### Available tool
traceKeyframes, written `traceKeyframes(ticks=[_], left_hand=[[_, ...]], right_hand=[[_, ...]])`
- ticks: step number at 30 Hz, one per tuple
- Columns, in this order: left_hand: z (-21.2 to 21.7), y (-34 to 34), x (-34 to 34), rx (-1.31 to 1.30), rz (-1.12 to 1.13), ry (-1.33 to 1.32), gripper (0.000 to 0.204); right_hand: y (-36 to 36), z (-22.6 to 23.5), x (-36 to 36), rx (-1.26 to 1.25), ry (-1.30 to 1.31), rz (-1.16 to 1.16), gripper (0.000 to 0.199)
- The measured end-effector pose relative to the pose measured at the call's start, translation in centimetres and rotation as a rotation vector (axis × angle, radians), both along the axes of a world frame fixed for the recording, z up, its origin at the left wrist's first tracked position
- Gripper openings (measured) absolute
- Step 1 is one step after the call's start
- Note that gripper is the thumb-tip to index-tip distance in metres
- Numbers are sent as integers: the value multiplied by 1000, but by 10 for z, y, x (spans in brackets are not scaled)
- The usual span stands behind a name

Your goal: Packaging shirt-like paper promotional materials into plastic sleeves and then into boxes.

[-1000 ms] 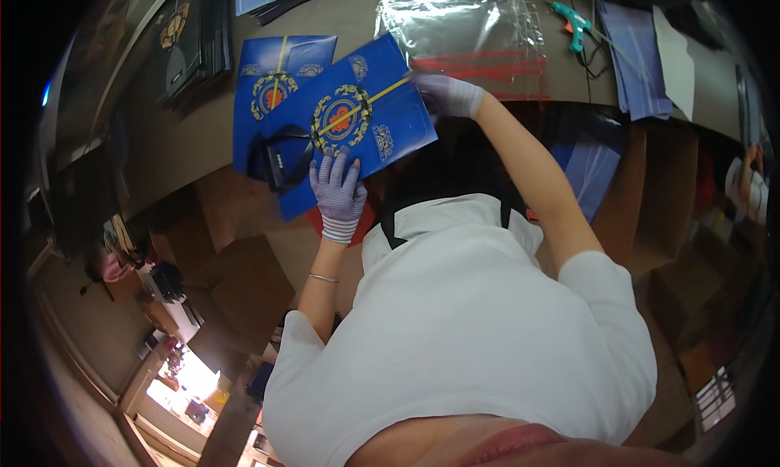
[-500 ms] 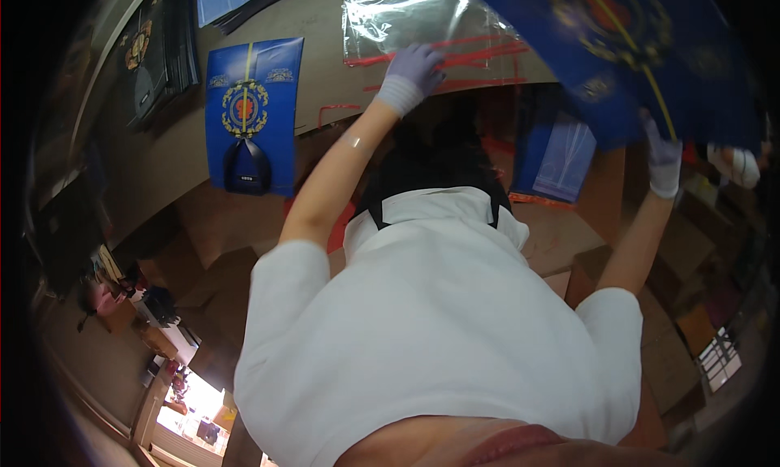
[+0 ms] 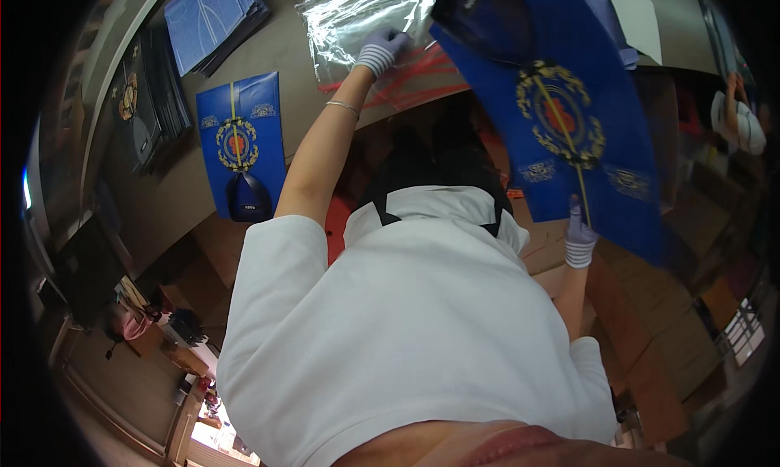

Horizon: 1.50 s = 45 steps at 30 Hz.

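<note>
your right hand [image 3: 578,233] pinches the near edge of a raised blue gift bag [image 3: 561,126] on your right, one finger over its face, seemingly so the panel isn't creased. your left hand [image 3: 385,49] curls over clear plastic sleeves [image 3: 345,30]; i cannot tell whether it grips one. a second blue bag [image 3: 238,144] overhangs the table [image 3: 282,51], perhaps freeing its black handle [image 3: 249,199].

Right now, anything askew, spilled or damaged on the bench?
Slightly askew: the clear plastic sleeves at the left hand aren't squared up; their red strips run at differing angles. The blue printed panel lying at left pokes past the table's front edge. No spill or damage visible.
</note>
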<state>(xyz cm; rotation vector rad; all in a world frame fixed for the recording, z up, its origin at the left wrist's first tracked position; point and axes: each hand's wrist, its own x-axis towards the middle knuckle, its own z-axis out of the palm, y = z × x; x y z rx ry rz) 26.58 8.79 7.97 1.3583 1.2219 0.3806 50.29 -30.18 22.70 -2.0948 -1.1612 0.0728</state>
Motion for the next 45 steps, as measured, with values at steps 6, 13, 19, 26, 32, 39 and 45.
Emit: traceKeyframes(ticks=[6, 13, 19, 26, 32, 39, 45], left_hand=[[0, -21, 0, 735, -571, 516, 21], [-36, 15, -19, 183, -52, 63, 20], [-28, 20, -17, 84, -37, 110, 25], [93, 56, -39, 851, 508, -89, 12], [99, 34, -57, 864, 304, 177, 19], [64, 1, -61, 704, 212, 178, 21], [53, -15, -68, 563, 89, 182, 14]], right_hand=[[-3, 1, 11, -1, 153, -5, 32], [-9, 4, 15, 10, 322, -143, 32], [14, -14, -24, -82, -20, 170, 31], [29, -24, -39, -52, -46, 169, 21], [23, 10, 14, 78, 980, -90, 30], [15, 76, 34, -171, 1332, -64, 43], [52, 21, 11, -244, 1333, 42, 32]])
